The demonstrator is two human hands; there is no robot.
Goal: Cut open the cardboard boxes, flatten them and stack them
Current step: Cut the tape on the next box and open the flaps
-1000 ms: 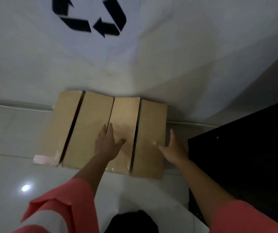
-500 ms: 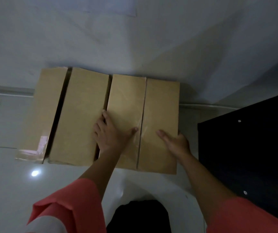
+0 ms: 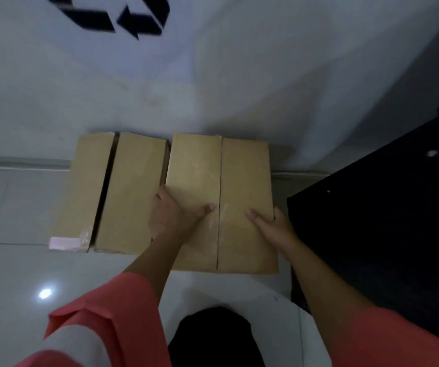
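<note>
Brown cardboard (image 3: 194, 168) in four flat panels lies on a pale tiled floor (image 3: 14, 260), its far edge against a white sheet (image 3: 239, 75), as seen from the head camera. The panels fall into two pairs: a left pair (image 3: 133, 194) split by a dark gap, and a right pair (image 3: 244, 181) joined along a seam. One pink label (image 3: 62, 242) marks the near corner of the outermost left panel. One black recycling mark (image 3: 123, 14), cut off by the top edge, shows on the sheet. One black cabinet (image 3: 385, 221) stands just right of the cardboard, crowding that side.

Two arms in coral sleeves (image 3: 107, 327) reach in. The left hand (image 3: 170, 215) grips the right pair's left edge, with the thumb (image 3: 207, 207) flat on top and the fingers curled under, out of sight. The right hand (image 3: 274, 226) grips the opposite edge the same way, thumb on top and fingers tucked beneath. The held pair sits right beside the left pair; whether it overlaps it cannot be told.
</note>
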